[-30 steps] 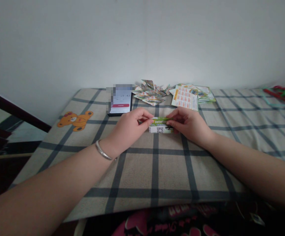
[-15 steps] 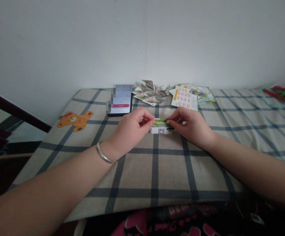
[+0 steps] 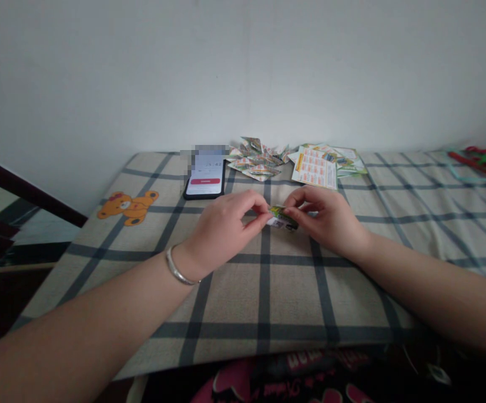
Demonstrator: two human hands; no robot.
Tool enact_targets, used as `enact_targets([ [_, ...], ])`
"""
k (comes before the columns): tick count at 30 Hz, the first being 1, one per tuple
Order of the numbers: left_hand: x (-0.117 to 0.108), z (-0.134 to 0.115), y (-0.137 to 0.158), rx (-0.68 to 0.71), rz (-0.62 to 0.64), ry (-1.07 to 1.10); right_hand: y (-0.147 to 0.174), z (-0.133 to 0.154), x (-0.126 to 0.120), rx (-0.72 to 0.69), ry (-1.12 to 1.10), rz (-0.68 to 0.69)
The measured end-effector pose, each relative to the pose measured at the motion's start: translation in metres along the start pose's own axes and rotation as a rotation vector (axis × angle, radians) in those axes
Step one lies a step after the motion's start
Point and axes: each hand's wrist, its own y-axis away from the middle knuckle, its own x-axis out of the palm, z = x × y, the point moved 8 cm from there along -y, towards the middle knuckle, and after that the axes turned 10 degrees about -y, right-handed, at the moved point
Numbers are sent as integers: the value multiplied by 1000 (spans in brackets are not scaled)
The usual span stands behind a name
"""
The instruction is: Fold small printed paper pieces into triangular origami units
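Between my two hands is a small green and white printed paper card (image 3: 283, 219), held just above the checked cloth. My left hand (image 3: 237, 221) pinches its left end between thumb and forefinger. The right end is gripped by the thumb and fingers of my right hand (image 3: 321, 215), which hide part of it. Beyond my hands lies a cluster of folded paper pieces (image 3: 257, 162) with pointed ends. To their right, a stack of flat printed lottery-like cards (image 3: 316, 168) rests against the wall side.
A phone (image 3: 205, 182) with a lit screen lies behind my left hand. An orange bear figure (image 3: 129, 207) is on the checked tablecloth (image 3: 234, 296) at left. Red and green items (image 3: 484, 165) sit at the far right. The wall (image 3: 243, 73) borders the table's back.
The card has tilted and shows less of its face. My left hand has shifted slightly right, closer to my right hand, which has barely moved.
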Motion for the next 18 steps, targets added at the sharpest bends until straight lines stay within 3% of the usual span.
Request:
enact_targets([
  [4, 0, 4, -1, -27, -19, 64, 1, 1, -9, -18, -23, -82],
  [11, 5, 9, -2, -43, -5, 144, 2, 1, -10, -29, -32, -86],
  [18, 13, 19, -5, -167, 90, 139, 3, 5, -9, -70, 18, -75],
])
